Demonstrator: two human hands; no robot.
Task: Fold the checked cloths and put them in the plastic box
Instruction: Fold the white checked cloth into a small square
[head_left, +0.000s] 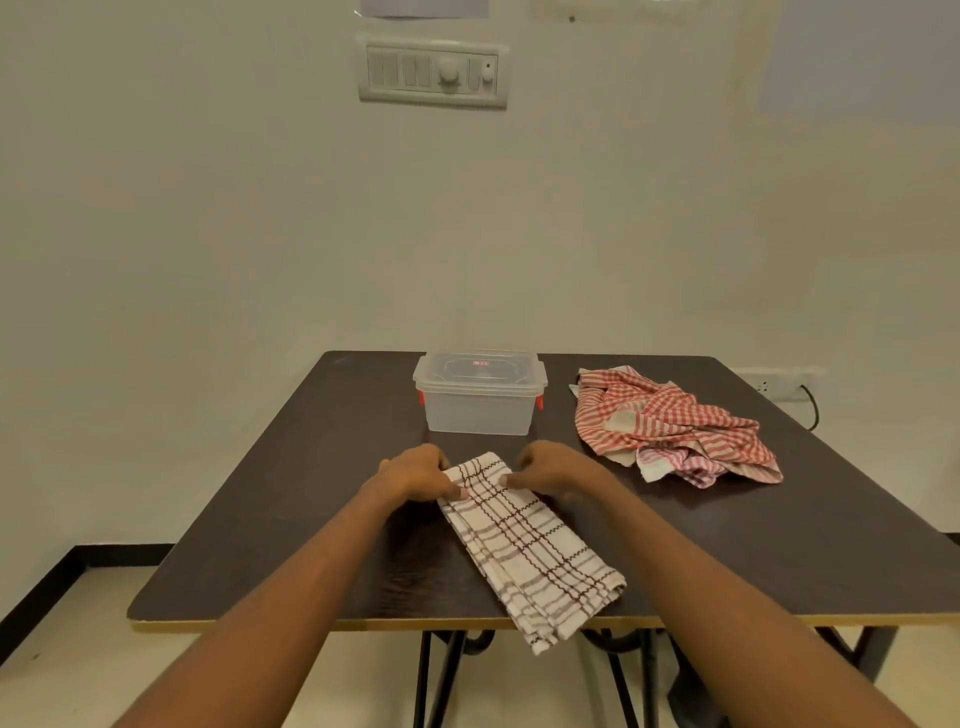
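Pinching checked cloth (535, 545), left hand (415, 470), right hand (550, 467), translucent box (480, 413)

Dark table (332, 415) vs. pale wall (208, 208) w/ switch panel (432, 71); cream floor (78, 649).

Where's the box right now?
Head view: the box sits lidded at the table's far centre, beyond the brown cloth, left of the red cloths.

Translucent smooth plastic box (480, 400), woven checked cloth (530, 540), matt dark table (322, 467)
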